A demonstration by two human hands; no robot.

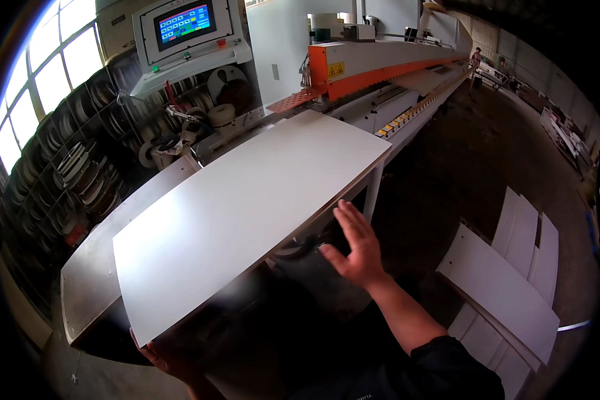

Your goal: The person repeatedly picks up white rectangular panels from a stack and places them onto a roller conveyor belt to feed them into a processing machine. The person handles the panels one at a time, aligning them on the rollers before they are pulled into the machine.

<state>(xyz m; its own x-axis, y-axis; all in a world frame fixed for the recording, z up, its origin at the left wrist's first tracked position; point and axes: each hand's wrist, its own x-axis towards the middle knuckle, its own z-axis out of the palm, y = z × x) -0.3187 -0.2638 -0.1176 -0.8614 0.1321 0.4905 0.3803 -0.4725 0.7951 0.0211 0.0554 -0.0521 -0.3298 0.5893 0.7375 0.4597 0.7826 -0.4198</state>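
The white panel (247, 213) lies flat on the grey tabletop (93, 267), its far end toward one o'clock. The left hand (163, 357) grips its near corner at seven o'clock from underneath. The right hand (357, 243), fingers spread wide, holds nothing just beside its four o'clock edge.

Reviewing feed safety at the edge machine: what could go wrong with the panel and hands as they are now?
1. The white panel overhangs the table toward the person; only the left hand grips its near corner, so it could tip or slide.
2. The right hand is open at the panel's long edge, not gripping; fingers might get pinched.
3. The stacked white boards on the floor look like a trip hazard.
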